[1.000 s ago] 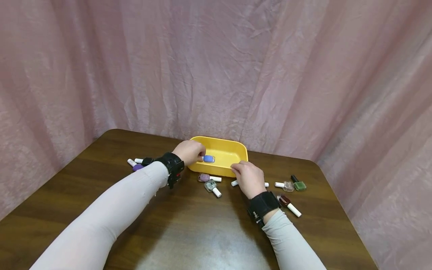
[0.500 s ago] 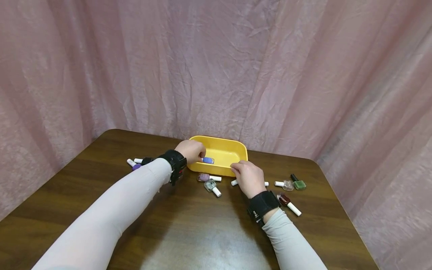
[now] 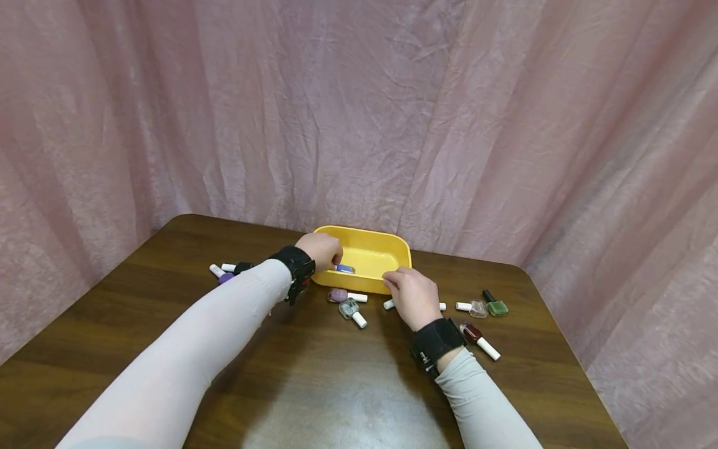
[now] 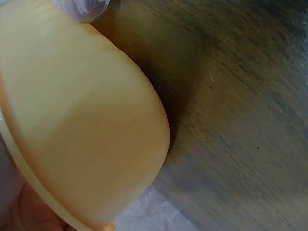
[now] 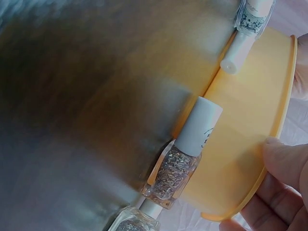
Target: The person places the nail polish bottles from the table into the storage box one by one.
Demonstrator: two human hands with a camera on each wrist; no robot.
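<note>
From here I have the left hand (image 3: 320,250) pinching a blue nail polish bottle (image 3: 346,269) low inside the yellow bin (image 3: 359,284). With the right hand (image 3: 414,297) I grip the bin's near rim.

Yellow basin (image 3: 359,284): open-topped, smooth-walled, rectangular with rounded corners; it stands upright at the far middle of the scene, its near rim pinched towards the right by the right hand (image 3: 416,298). Blue bottle (image 3: 345,269): small, lying within the basin's near left part, its left end at the left hand's (image 3: 322,251) fingers.
</note>
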